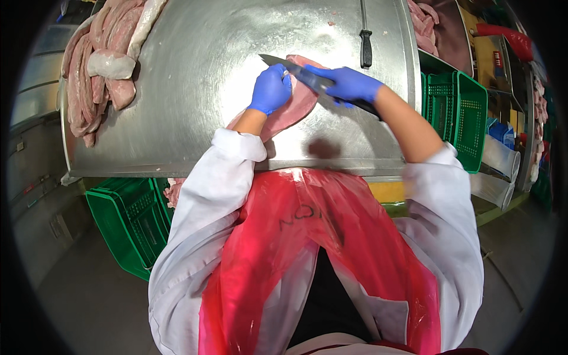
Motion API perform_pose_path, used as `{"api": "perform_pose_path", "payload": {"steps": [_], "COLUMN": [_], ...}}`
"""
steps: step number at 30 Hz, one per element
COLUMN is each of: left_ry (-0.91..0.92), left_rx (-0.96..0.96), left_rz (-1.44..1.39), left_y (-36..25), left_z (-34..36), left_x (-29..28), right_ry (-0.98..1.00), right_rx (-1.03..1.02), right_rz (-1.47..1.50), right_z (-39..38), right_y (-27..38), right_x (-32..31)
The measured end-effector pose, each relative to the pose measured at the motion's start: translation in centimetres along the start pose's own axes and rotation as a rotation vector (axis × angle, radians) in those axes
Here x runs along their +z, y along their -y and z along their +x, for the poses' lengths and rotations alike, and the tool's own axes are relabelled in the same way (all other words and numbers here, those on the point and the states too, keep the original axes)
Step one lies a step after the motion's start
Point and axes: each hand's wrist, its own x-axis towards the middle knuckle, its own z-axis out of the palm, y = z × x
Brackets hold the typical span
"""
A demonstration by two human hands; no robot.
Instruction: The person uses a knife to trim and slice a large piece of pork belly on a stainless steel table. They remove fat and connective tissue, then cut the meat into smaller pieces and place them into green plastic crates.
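The work in hand looks like trimming or slicing a pale pink piece of meat (304, 104), which lies on the metal table (195, 89) at the upper centre of the frame. The gloved right hand (350, 86) has its fingers clamped around the handle of a knife (303, 75), its blade slanting up and left across the meat's upper part, the tip beyond the left hand's knuckles. The left hand (272, 90), gloved too, rests over the meat's left side, fingers curled close to the blade; whether they pinch the meat or only press on it, I cannot tell. The next move seems to call for a steady left hand and a shallow, controlled stroke, fingers kept clear of the edge. A sharpening rod (366, 49) lies at upper right; a meat pile (106, 44) sits at upper left.
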Motion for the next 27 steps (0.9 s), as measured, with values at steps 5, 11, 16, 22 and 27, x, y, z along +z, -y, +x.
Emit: {"api": "perform_pose_path", "payload": {"steps": [5,11,16,22,27], "left_ry": [-0.017,-0.060,-0.015,-0.116,-0.058], "left_rx": [0.007,0.009,-0.007,0.059,0.103], "left_rz": [0.047,-0.019,-0.027,-0.054,-0.046], "left_y": [0.4,0.6,1.0,3.0,1.6], "left_z": [-0.8,-1.5,-1.0,-1.5,-0.2], "left_x": [-0.3,-0.1,-0.4,-0.7,-1.1], "right_ry": [0.055,0.177,-0.072,0.186,-0.126], "right_rx": [-0.102,-0.011,-0.095,0.058,-0.088], "right_rz": [-0.041,0.058,0.229,0.250,0.334], "right_z": [0.3,-3.4,3.1,-6.3,2.4], "right_y": [-1.0,-1.8,1.6,-0.6,0.3], "right_x": [-0.1,-1.2,2.5,1.5,5.0]}}
